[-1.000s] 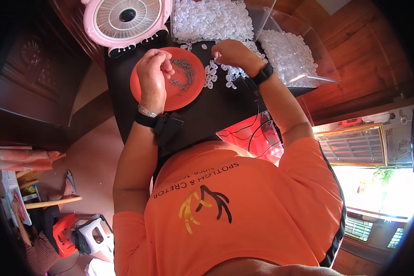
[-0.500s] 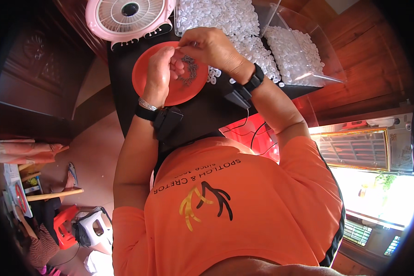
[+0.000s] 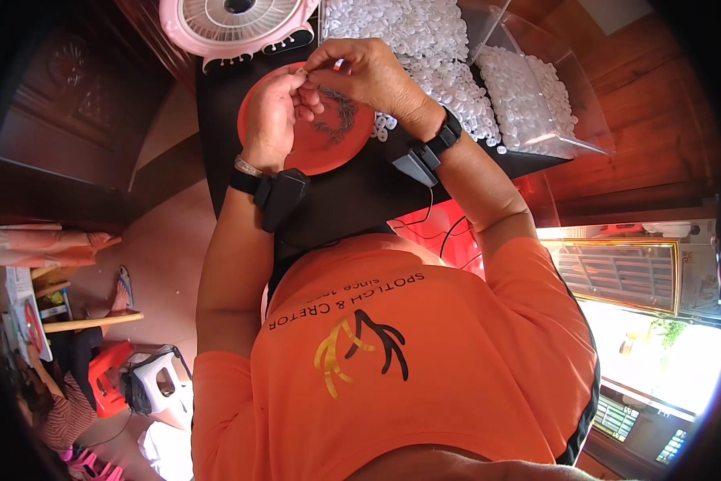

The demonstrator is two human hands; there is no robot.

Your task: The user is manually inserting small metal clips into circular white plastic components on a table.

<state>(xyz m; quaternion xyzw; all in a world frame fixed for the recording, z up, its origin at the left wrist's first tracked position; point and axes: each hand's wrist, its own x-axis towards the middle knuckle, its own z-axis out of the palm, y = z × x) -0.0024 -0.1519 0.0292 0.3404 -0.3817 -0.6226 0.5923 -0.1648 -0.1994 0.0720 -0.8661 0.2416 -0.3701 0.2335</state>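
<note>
Two hands over one round orange tray [image 3: 328,152] on the black bench [image 3: 352,200]. Left hand [image 3: 276,112] and right hand [image 3: 368,76] meet at the tray's 12 o'clock edge — fingertips of both pinched shut on one small white piece [image 3: 302,72], too small to identify. One dark ring-shaped cluster [image 3: 336,116] lies on the tray beneath the hands. White pieces heaped [image 3: 424,48] at 1 o'clock — uncountable; one clear box [image 3: 537,96] at 3 o'clock holds more. One pink fan [image 3: 232,20] at 11 o'clock.
</note>
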